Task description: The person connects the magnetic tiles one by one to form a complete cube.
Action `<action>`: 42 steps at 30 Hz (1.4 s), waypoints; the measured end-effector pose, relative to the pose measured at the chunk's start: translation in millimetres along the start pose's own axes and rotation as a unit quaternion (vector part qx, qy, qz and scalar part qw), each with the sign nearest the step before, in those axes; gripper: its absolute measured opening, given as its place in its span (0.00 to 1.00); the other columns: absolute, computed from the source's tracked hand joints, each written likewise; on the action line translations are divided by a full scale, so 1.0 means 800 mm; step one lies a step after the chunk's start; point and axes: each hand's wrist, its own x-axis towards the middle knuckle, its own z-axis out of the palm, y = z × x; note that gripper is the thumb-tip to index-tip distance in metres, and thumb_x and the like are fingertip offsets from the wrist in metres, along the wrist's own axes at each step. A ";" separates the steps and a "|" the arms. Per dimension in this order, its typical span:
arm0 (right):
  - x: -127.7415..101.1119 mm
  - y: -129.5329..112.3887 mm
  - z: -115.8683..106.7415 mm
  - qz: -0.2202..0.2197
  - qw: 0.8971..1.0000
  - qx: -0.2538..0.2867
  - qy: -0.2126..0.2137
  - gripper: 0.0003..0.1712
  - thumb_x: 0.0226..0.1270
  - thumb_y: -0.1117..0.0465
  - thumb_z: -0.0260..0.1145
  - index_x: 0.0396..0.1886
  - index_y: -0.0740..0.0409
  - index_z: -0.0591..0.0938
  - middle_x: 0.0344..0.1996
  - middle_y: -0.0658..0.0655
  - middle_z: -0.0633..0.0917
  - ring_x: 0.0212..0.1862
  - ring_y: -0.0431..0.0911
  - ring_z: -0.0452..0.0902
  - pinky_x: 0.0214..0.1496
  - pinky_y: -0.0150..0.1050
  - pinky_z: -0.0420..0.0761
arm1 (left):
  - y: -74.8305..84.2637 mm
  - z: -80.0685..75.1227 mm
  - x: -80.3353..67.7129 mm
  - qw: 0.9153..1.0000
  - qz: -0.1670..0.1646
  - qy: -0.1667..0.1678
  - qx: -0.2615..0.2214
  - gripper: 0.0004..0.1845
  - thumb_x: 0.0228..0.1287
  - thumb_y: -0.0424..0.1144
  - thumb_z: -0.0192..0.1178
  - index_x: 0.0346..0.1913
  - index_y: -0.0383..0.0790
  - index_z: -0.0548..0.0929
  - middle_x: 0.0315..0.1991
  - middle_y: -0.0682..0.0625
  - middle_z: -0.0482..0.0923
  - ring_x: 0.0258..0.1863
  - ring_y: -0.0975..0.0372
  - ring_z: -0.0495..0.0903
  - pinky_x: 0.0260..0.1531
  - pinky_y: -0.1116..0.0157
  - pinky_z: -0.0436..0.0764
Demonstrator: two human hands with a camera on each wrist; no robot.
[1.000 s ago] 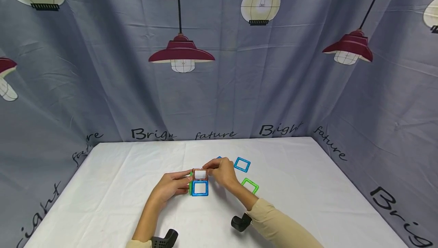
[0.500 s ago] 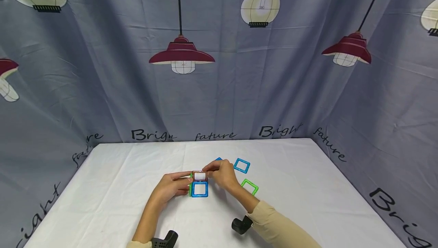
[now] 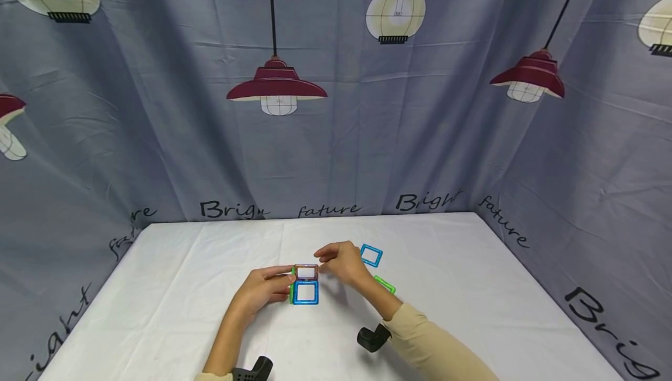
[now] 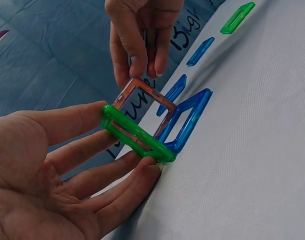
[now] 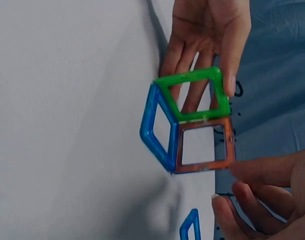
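Green, orange and blue meet at one corner, in the middle of the table (image 3: 451, 282); the green frame (image 5: 187, 77) stands at 9 o'clock of this group, the orange frame (image 5: 202, 166) at 12, the blue frame (image 5: 147, 117) at 6; the left hand (image 3: 259, 287) holds the green frame between thumb and rather straight fingers; the right hand (image 3: 341, 262), at 2 o'clock, is loosely spread, its fingertips at the orange frame's outer corner, but I cannot tell if they press; to do it well, I would brace the green frame lightly and guide the orange frame only by its corner, so the seams do not slip; a loose blue (image 3: 373, 247) lies at 2 o'clock, a loose green (image 3: 385, 284) at 3.
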 end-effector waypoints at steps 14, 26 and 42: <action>0.010 0.032 -0.014 0.049 0.995 -0.036 0.075 0.22 0.54 0.63 0.80 0.50 0.63 0.88 0.39 0.62 0.87 0.39 0.48 0.80 0.38 0.39 0.80 | -0.003 0.001 0.000 1.000 -0.004 0.007 0.006 0.24 0.66 0.40 0.68 0.61 0.30 0.81 0.48 0.38 0.87 0.38 0.57 0.87 0.42 0.59 0.88; 0.020 0.055 -0.008 0.065 0.990 -0.084 0.096 0.27 0.52 0.61 0.81 0.52 0.66 0.86 0.42 0.63 0.87 0.46 0.55 0.80 0.49 0.50 0.82 | -0.002 0.000 0.000 1.000 -0.006 0.007 0.005 0.25 0.66 0.41 0.68 0.61 0.31 0.81 0.48 0.39 0.87 0.39 0.57 0.86 0.41 0.60 0.88; 0.027 0.058 0.001 0.055 0.987 -0.128 0.082 0.30 0.49 0.60 0.83 0.52 0.69 0.85 0.44 0.65 0.87 0.47 0.55 0.82 0.54 0.50 0.84 | 0.000 -0.001 0.002 1.000 -0.005 0.006 0.011 0.25 0.66 0.42 0.69 0.61 0.32 0.82 0.49 0.40 0.87 0.40 0.57 0.86 0.42 0.59 0.88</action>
